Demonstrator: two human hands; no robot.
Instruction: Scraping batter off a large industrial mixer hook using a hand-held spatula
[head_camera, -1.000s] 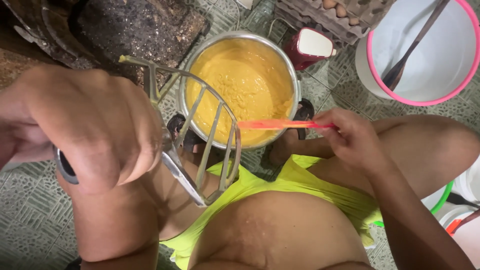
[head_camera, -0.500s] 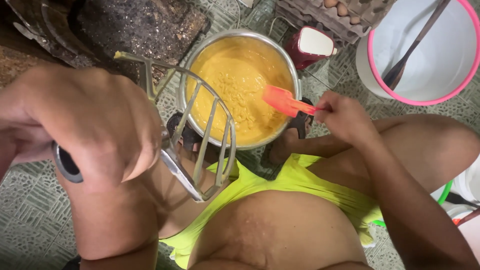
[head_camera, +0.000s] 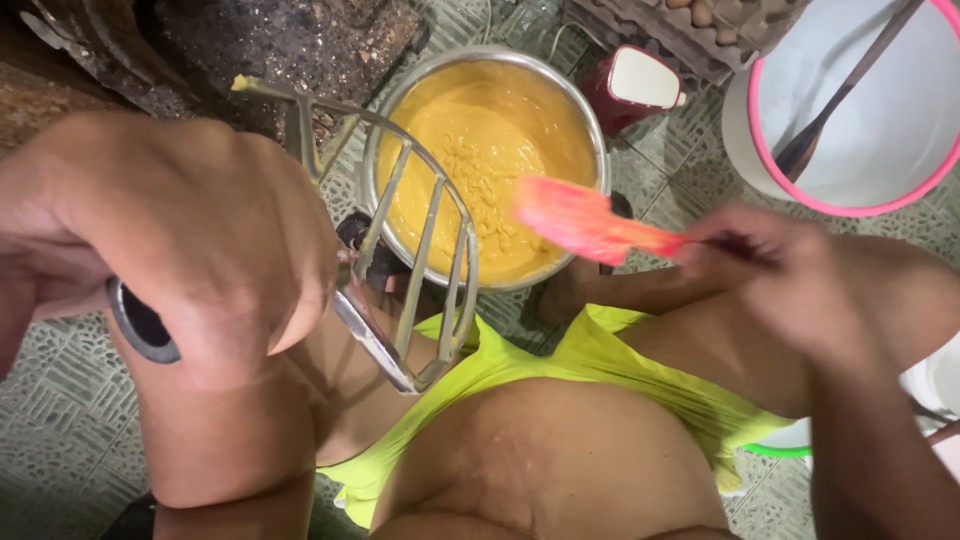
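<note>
Red carton (head_camera: 632, 87) behind batter pot (head_camera: 492, 165), egg tray (head_camera: 690, 30) beyond

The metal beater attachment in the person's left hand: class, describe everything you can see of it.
The metal beater attachment is a flat, silvery paddle: a curved outer frame crossed by slanted bars, with yellow batter on its upper tip. The left hand grips its base and holds it tilted, raised in front of the steel bowl of yellow batter. It is clear of the bowl and the spatula.
</note>
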